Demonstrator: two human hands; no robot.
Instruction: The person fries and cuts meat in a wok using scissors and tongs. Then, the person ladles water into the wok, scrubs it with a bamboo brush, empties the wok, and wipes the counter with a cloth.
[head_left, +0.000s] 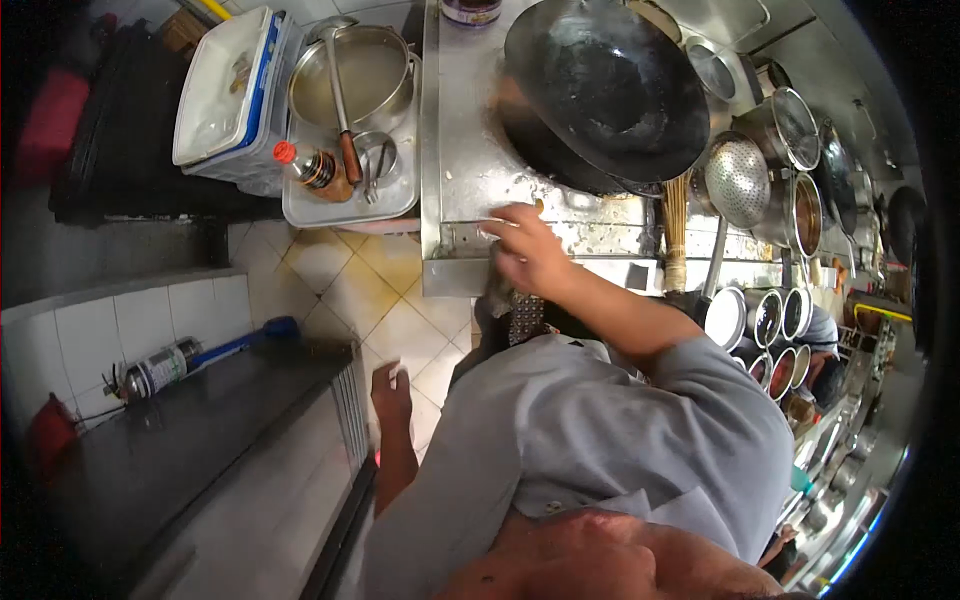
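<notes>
My right hand (pixel 532 252) is over the front edge of the steel stove counter (pixel 470 170). Its fingers are partly bent and apart, with nothing visible in them. Just beyond it, a large black wok (pixel 615 90) rests tilted over another dark wok (pixel 540 145). Below the hand, a dark patterned cloth (pixel 525 318) shows beside the counter front; I cannot tell whether it is clothing. My left hand (pixel 391 395) hangs low beside my body above the tiled floor, fingers loosely apart and apparently holding nothing.
A tray (pixel 400 205) holds a pot (pixel 350 80), a ladle (pixel 336 80) and a red-capped bottle (pixel 320 172). A perforated strainer (pixel 738 180), a bamboo brush (pixel 676 240) and several seasoning containers (pixel 725 318) line the right. A dark counter (pixel 200 420) stands left.
</notes>
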